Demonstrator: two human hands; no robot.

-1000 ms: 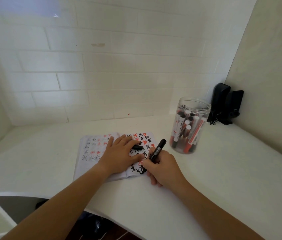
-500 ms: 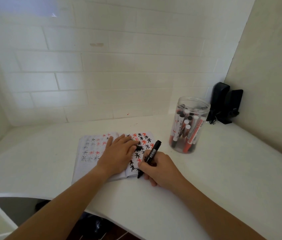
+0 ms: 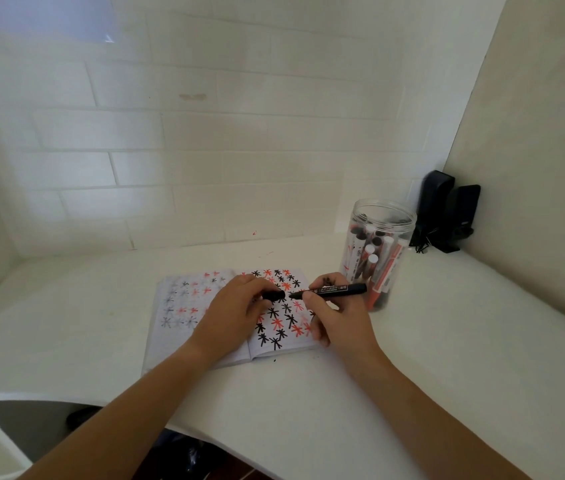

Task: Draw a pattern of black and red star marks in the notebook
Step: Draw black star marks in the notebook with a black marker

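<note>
An open notebook [image 3: 173,327] lies on the white desk [image 3: 447,341]. Rows of black and red star marks cover its right page; fainter ones show on the left page. My left hand [image 3: 232,313] rests over the notebook's middle and grips the black marker cap [image 3: 273,295]. My right hand [image 3: 340,317] holds the black marker [image 3: 329,291] level above the right page, its tip pointing left. Tip and cap are almost touching.
A clear plastic jar [image 3: 380,251] with several black and red markers stands just right of the notebook, close to my right hand. Two black speakers [image 3: 447,211] sit in the back right corner. Tiled wall behind, desk edge in front.
My right hand lifted the marker off the lower right page and turned it level, tip toward the cap in my left hand. The left hand raised the cap slightly.
</note>
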